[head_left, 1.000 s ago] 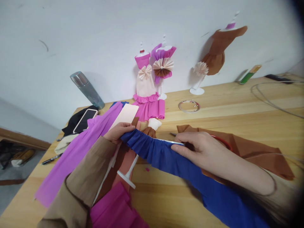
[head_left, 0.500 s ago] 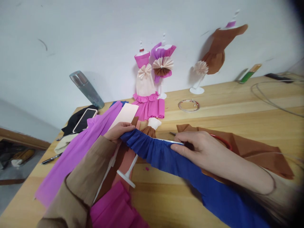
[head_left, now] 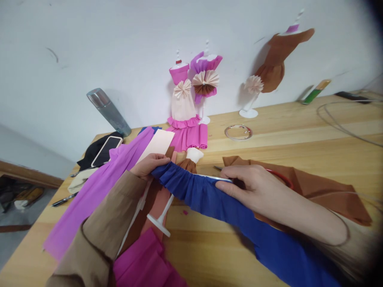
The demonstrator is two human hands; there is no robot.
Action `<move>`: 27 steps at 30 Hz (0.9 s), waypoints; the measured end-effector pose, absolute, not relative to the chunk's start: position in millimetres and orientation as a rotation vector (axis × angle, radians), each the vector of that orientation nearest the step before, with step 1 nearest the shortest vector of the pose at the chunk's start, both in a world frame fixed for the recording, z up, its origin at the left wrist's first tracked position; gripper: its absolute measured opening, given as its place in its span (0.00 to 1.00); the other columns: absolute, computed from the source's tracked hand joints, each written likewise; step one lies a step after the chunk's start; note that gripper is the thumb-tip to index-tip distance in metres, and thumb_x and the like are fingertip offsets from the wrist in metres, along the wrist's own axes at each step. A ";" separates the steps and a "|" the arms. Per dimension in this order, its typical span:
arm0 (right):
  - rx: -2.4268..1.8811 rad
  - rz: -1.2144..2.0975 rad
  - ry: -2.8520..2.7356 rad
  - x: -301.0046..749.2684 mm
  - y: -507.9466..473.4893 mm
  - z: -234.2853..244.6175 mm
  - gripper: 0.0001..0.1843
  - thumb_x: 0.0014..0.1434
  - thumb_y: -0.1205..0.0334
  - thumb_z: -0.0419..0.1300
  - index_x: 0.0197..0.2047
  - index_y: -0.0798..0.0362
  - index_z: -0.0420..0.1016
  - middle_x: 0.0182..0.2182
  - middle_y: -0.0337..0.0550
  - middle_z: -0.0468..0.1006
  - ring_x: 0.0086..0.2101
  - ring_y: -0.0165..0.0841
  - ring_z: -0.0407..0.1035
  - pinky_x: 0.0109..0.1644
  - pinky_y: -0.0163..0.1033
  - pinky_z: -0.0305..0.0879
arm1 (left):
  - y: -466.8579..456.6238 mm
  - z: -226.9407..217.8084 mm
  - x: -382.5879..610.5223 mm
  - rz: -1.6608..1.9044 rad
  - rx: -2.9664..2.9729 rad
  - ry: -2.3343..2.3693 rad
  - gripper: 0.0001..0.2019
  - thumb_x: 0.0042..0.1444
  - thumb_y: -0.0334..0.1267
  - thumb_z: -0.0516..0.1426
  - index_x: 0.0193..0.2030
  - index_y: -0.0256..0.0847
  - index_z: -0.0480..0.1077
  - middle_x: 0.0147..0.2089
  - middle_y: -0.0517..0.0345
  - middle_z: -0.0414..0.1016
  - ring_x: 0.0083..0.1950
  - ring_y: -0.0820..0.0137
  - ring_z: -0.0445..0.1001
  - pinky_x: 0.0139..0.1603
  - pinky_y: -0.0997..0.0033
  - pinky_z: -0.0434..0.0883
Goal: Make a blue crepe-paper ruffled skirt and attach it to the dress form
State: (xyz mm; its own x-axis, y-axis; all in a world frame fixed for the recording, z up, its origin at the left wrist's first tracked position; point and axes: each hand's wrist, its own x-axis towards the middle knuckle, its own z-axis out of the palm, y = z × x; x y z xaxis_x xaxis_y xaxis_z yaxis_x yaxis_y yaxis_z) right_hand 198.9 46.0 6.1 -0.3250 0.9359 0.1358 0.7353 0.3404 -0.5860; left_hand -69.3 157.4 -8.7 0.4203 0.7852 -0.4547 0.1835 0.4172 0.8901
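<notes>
A long strip of blue crepe paper (head_left: 221,207) stretches between my hands, pleated on its left part and smooth toward the lower right. My left hand (head_left: 151,164) pinches its left end. My right hand (head_left: 251,187) grips its upper edge, thumb in front, where a thin white strip shows along the edge. Behind the blue paper, a small mannequin stand lies tipped over, with a white top (head_left: 194,154), a brown gathered skirt and a white base (head_left: 158,225). Red-handled scissors (head_left: 279,177) lie partly hidden behind my right hand, on brown paper (head_left: 323,189).
Dressed mannequins (head_left: 183,93) stand along the wall, one in brown paper (head_left: 271,75). Purple paper (head_left: 101,195), magenta paper (head_left: 146,263) and a phone (head_left: 107,151) lie left. A bottle (head_left: 110,113), wire ring (head_left: 238,132) and green glue tube (head_left: 315,92) are farther back.
</notes>
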 end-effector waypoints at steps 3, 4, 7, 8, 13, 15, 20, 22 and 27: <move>-1.466 0.601 -2.153 199.0 46.0 6.0 0.18 0.62 0.50 0.53 0.28 0.52 0.74 0.20 0.39 0.73 0.22 0.31 0.64 0.28 0.36 0.54 | 156.8 -8.6 -69.2 0.496 1.103 1.095 0.12 0.46 0.41 0.66 0.23 0.35 0.70 0.23 0.57 0.73 0.25 0.74 0.68 0.28 0.73 0.63; -1.466 0.605 -2.153 199.0 45.9 6.0 0.18 0.62 0.50 0.53 0.28 0.52 0.74 0.20 0.39 0.73 0.22 0.31 0.64 0.28 0.36 0.54 | 156.5 -8.6 -69.2 0.499 1.103 1.094 0.12 0.46 0.41 0.65 0.23 0.35 0.70 0.22 0.57 0.72 0.25 0.74 0.67 0.28 0.73 0.63; -1.460 0.607 -2.150 199.0 45.5 6.2 0.17 0.62 0.51 0.54 0.29 0.52 0.75 0.21 0.39 0.73 0.22 0.30 0.64 0.28 0.36 0.54 | 156.0 -8.4 -69.1 0.502 1.103 1.095 0.13 0.46 0.40 0.65 0.24 0.34 0.69 0.22 0.58 0.71 0.24 0.75 0.67 0.27 0.73 0.62; -1.461 0.605 -2.149 198.9 45.4 6.4 0.17 0.62 0.51 0.54 0.29 0.52 0.75 0.21 0.39 0.73 0.22 0.30 0.64 0.28 0.36 0.54 | 156.1 -8.4 -69.2 0.501 1.104 1.096 0.13 0.46 0.40 0.66 0.24 0.34 0.69 0.22 0.58 0.71 0.24 0.75 0.67 0.28 0.73 0.62; -1.464 0.614 -2.166 198.7 45.2 7.2 0.19 0.63 0.50 0.52 0.28 0.52 0.74 0.21 0.39 0.73 0.23 0.31 0.65 0.28 0.36 0.54 | 157.1 -7.6 -69.1 0.489 1.108 1.093 0.13 0.45 0.41 0.66 0.24 0.34 0.70 0.23 0.57 0.72 0.25 0.74 0.67 0.28 0.73 0.62; -1.459 0.613 -2.169 198.6 45.4 7.1 0.19 0.63 0.50 0.52 0.29 0.52 0.74 0.21 0.39 0.73 0.23 0.31 0.64 0.28 0.37 0.53 | 156.9 -6.9 -68.6 0.489 1.108 1.091 0.14 0.44 0.42 0.67 0.24 0.34 0.70 0.23 0.57 0.72 0.25 0.75 0.67 0.28 0.73 0.62; -1.458 0.608 -2.170 198.4 45.7 6.9 0.19 0.63 0.50 0.52 0.28 0.52 0.74 0.21 0.39 0.73 0.23 0.30 0.64 0.28 0.36 0.53 | 156.4 -6.6 -67.9 0.491 1.102 1.089 0.15 0.43 0.43 0.67 0.24 0.33 0.69 0.22 0.58 0.72 0.24 0.75 0.67 0.27 0.74 0.62; -1.464 0.611 -2.175 198.4 45.8 7.1 0.19 0.63 0.50 0.52 0.28 0.52 0.74 0.21 0.39 0.72 0.23 0.30 0.64 0.28 0.36 0.53 | 157.0 -7.3 -68.4 0.485 1.103 1.090 0.15 0.42 0.43 0.68 0.24 0.33 0.70 0.23 0.57 0.72 0.24 0.75 0.68 0.28 0.74 0.63; -1.481 0.611 -2.180 198.7 46.0 7.6 0.19 0.63 0.50 0.51 0.28 0.52 0.73 0.21 0.39 0.72 0.23 0.31 0.64 0.28 0.37 0.53 | 157.6 -7.3 -69.2 0.480 1.102 1.091 0.14 0.42 0.42 0.68 0.24 0.34 0.70 0.23 0.57 0.73 0.25 0.74 0.68 0.28 0.73 0.63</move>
